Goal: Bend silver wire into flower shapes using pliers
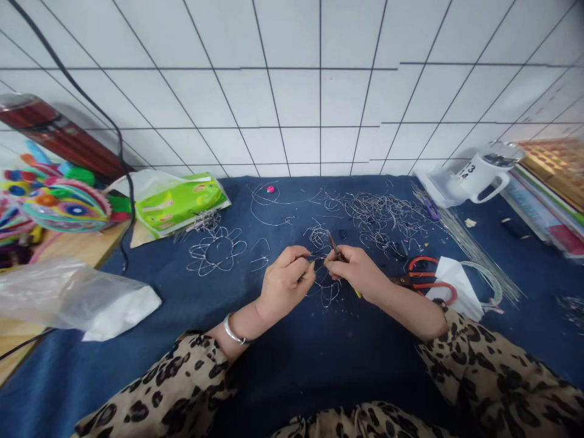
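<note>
While left hand (285,283) pinches thin looped wire (325,291), right hand (359,272) grips slim pliers (335,247) over blue felt (319,365).

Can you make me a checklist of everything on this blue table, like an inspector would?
Surface: blue cloth covers the table.
Work things: bent wire piece between both hands; pliers; wire flower lying left.
Clutter: wire scraps, red scissors, white mug, green packet, plastic bag.
Hands: left hand pinches the wire piece; right hand grips the pliers.
Cables: black cable hangs at left.
Surroundings: white tiled wall behind; colourful toys at left.
</note>
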`<action>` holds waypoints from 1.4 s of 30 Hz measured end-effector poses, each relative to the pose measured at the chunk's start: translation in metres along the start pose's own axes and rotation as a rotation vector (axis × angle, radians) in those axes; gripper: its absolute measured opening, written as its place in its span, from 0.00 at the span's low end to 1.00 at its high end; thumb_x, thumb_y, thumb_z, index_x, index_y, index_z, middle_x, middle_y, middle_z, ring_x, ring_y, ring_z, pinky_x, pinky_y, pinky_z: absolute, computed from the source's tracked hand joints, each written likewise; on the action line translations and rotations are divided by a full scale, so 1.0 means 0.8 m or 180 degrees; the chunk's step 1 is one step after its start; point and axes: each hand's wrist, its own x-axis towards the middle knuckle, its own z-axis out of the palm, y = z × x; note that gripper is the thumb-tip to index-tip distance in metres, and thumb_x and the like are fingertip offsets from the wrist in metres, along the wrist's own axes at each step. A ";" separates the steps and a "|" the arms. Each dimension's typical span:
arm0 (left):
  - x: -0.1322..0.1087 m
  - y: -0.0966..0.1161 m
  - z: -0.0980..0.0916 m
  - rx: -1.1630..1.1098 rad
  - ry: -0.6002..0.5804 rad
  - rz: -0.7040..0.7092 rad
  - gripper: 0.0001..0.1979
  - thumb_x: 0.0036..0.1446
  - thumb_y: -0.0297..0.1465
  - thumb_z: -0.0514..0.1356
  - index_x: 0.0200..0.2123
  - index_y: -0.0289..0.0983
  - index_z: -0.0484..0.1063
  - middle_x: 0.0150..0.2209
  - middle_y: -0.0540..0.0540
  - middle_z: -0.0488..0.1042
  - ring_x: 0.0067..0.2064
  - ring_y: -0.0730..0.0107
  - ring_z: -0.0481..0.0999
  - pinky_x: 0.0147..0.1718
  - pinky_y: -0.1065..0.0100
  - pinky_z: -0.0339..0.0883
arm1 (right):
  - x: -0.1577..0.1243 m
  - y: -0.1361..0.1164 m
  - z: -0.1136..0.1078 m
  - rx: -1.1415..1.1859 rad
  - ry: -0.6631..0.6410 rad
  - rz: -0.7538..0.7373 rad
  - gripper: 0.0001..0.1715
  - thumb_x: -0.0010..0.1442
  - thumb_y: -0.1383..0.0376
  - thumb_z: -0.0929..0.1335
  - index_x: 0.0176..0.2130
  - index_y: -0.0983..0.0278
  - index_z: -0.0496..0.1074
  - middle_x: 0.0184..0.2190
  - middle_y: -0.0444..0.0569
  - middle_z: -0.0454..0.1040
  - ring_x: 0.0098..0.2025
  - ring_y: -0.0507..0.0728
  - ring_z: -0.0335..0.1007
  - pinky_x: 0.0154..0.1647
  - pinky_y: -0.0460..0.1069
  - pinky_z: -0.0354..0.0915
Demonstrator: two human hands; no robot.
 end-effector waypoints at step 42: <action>-0.002 0.005 -0.001 -0.0238 0.0064 -0.0202 0.04 0.55 0.25 0.57 0.28 0.36 0.68 0.35 0.46 0.70 0.34 0.74 0.70 0.31 0.72 0.65 | -0.001 0.001 0.014 0.0850 0.0154 -0.0022 0.05 0.51 0.65 0.66 0.31 0.62 0.64 0.24 0.39 0.62 0.25 0.48 0.59 0.28 0.45 0.59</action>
